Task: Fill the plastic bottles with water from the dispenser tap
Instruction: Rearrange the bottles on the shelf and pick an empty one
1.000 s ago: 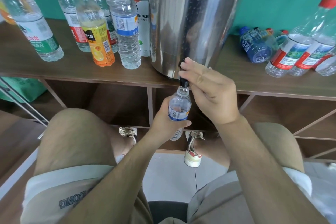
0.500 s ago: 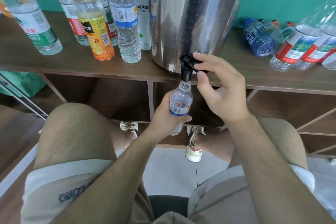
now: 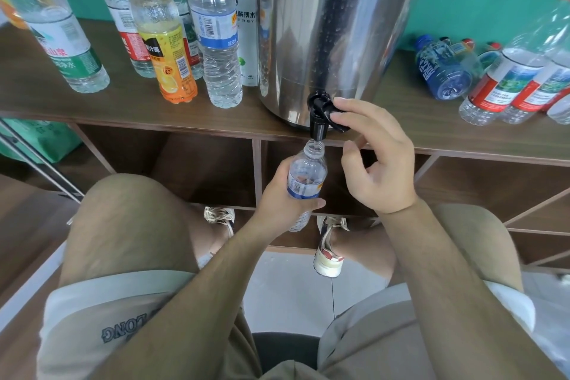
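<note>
Two grips in play. Our left grip [image 3: 282,194] is wrapped round the small uncapped water bottle [image 3: 307,177], its mouth just under the black tap [image 3: 317,123] of the steel dispenser [image 3: 333,25]. Our right grip [image 3: 379,163] is wide and holds nothing, with two fingertips [image 3: 339,116] on the tap lever [image 3: 337,126]. More bottles [image 3: 216,49] stand on the bench [image 3: 92,108] to the left.

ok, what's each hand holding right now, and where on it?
Left hand grips the small bottle round its labelled middle. Right hand holds nothing; its fingertips rest on the tap lever.
</note>
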The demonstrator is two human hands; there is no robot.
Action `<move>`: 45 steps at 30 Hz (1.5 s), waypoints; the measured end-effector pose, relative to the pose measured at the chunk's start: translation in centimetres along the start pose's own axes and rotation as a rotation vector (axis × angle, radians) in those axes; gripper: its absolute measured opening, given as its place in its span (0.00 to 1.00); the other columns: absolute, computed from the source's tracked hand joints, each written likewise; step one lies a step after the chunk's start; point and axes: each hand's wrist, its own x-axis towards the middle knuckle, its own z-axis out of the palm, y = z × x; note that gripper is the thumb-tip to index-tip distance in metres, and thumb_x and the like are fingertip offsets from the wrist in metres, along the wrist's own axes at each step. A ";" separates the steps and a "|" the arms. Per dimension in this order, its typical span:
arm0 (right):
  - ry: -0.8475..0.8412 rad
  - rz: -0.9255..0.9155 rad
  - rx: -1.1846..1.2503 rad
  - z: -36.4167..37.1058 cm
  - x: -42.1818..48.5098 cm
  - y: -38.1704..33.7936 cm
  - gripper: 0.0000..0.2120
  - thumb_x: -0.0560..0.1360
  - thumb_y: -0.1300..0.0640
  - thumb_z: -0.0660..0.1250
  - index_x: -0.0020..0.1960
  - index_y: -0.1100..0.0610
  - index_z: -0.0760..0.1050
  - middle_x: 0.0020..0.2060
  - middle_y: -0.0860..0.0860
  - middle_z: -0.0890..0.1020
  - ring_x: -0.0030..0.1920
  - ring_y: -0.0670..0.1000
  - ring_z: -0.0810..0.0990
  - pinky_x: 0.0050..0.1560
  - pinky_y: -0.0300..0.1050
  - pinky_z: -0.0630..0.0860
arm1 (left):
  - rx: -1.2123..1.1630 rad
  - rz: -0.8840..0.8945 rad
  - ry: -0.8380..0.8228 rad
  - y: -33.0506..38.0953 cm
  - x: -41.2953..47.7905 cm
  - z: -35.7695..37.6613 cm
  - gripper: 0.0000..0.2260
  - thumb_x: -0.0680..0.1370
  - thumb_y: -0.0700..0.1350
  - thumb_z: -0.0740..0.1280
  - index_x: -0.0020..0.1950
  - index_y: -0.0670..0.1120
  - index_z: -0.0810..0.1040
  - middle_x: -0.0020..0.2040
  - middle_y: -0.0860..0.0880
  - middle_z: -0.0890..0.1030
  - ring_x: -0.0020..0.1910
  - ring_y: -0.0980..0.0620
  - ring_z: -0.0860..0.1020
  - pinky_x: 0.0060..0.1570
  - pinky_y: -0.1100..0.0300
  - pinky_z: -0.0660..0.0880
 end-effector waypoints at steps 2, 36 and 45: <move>0.003 0.002 -0.003 0.1 0.0 0.0 0.20 0.73 0.70 0.63 0.62 0.63 0.82 0.66 0.58 0.82 0.67 0.53 0.80 0.51 0.47 0.81 | 0.002 0.000 -0.002 0.0 0.0 0.0 0.38 0.71 0.44 0.82 0.71 0.64 0.65 0.61 0.66 0.76 0.61 0.60 0.77 0.53 0.71 0.71; 0.031 0.028 0.015 0.7 -0.3 -0.4 0.20 0.73 0.67 0.62 0.62 0.64 0.82 0.66 0.57 0.81 0.64 0.54 0.82 0.42 0.55 0.82 | -0.009 0.006 -0.013 0.6 -0.4 0.2 0.39 0.71 0.43 0.82 0.75 0.57 0.65 0.68 0.57 0.77 0.67 0.54 0.76 0.59 0.66 0.74; 0.049 0.027 0.035 0.8 -0.4 -0.4 0.22 0.72 0.69 0.60 0.62 0.64 0.82 0.66 0.57 0.81 0.63 0.54 0.82 0.47 0.51 0.84 | -0.016 0.001 -0.022 0.7 -0.4 0.1 0.39 0.72 0.43 0.82 0.76 0.56 0.65 0.68 0.56 0.77 0.67 0.53 0.76 0.63 0.60 0.73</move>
